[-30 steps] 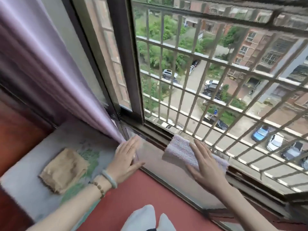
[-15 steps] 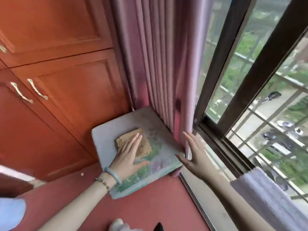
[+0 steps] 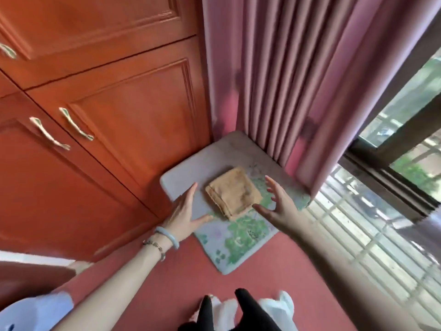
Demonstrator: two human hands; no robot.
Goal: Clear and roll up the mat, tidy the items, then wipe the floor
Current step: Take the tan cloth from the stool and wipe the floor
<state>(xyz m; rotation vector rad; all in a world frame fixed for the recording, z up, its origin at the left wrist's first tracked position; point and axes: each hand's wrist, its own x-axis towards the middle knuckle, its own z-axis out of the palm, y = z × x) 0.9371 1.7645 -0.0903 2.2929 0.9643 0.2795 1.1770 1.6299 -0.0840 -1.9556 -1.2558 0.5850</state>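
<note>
A pale grey mat (image 3: pixel 241 232) with a green leaf print lies on the red floor in the corner between cabinet and curtain. A folded tan cloth (image 3: pixel 235 193) sits on its middle. My left hand (image 3: pixel 185 215), fingers straight, lies flat on the mat just left of the cloth. My right hand (image 3: pixel 278 207) hovers with spread fingers just right of the cloth, holding nothing. Neither hand touches the cloth.
Red wooden cabinet doors (image 3: pixel 107 115) with metal handles stand to the left. A pink curtain (image 3: pixel 298 80) hangs over the mat's far edge. A barred window (image 3: pixel 381 211) runs along the right. A purple cloth's corner (image 3: pixel 422 225) shows at the right edge. White slippers (image 3: pixel 274 309) are below.
My view swung from the window to the mat corner. My right hand left the purple cloth on the sill and came beside the tan cloth; my left hand slid off the tan cloth.
</note>
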